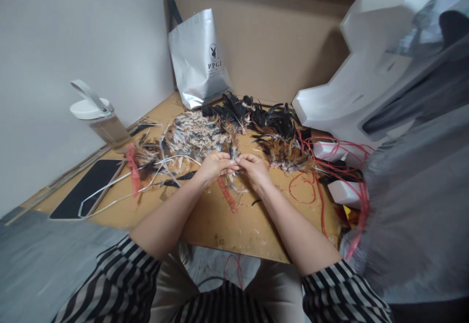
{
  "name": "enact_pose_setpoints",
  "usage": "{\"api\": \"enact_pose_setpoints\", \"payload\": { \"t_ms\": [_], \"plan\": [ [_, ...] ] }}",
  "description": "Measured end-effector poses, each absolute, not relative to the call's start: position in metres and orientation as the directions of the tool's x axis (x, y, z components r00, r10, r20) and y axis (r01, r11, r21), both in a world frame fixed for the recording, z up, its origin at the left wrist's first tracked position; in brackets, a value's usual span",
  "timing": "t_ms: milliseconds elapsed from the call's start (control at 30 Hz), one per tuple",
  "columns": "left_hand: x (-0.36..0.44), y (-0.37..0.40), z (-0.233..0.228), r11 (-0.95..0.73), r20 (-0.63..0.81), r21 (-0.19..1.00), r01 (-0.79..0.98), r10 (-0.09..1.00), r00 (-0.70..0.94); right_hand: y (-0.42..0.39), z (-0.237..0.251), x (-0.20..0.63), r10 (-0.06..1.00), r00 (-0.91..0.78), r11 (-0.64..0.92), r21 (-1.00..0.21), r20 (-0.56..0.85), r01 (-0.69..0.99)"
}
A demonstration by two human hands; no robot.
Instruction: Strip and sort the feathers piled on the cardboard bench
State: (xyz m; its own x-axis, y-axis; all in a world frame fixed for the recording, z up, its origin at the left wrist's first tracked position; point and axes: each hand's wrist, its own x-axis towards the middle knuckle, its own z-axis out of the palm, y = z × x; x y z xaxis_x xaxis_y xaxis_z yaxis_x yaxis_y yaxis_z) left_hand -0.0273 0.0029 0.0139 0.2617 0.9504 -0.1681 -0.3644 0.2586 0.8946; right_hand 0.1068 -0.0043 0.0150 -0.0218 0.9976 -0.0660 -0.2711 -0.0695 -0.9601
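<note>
My left hand [216,167] and my right hand [253,167] meet over the middle of the table, with thumbs and fingertips pinched together. Between them is a small bunch of feathers [233,143], its brown tips showing beyond the fingers; the exact grip is partly hidden. A red plastic strip [227,197] hangs or lies just below my left hand. Beyond my left hand spreads a pile of brown and white feathers [196,135]. Black feathers [234,110] lie at the back, and brown feather bunches [287,153] are right of my right hand.
A dark phone [86,188] and white cords [117,186] lie at the left, near a lidded cup [102,118]. A silver bag [198,61] stands at the back. Red strings [340,149] and white foam [330,105] crowd the right side. The table [216,230] ends before my lap.
</note>
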Motion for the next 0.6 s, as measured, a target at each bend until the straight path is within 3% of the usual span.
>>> {"api": "enact_pose_setpoints", "payload": {
  "t_ms": [133, 600],
  "plan": [
    [-0.0275, 0.0027, 0.0135, 0.239, -0.158, 0.907, -0.348, 0.956, 0.247, -0.0048, 0.0170, 0.1062, 1.000, 0.024, -0.006, -0.977, -0.011, -0.213],
    [-0.0294, 0.0025, 0.0087, 0.263, -0.157, 0.923, -0.281, 0.924, 0.348, -0.0045, 0.0127, 0.1046, 1.000, 0.011, -0.006, -0.962, -0.009, -0.274]
  ]
}}
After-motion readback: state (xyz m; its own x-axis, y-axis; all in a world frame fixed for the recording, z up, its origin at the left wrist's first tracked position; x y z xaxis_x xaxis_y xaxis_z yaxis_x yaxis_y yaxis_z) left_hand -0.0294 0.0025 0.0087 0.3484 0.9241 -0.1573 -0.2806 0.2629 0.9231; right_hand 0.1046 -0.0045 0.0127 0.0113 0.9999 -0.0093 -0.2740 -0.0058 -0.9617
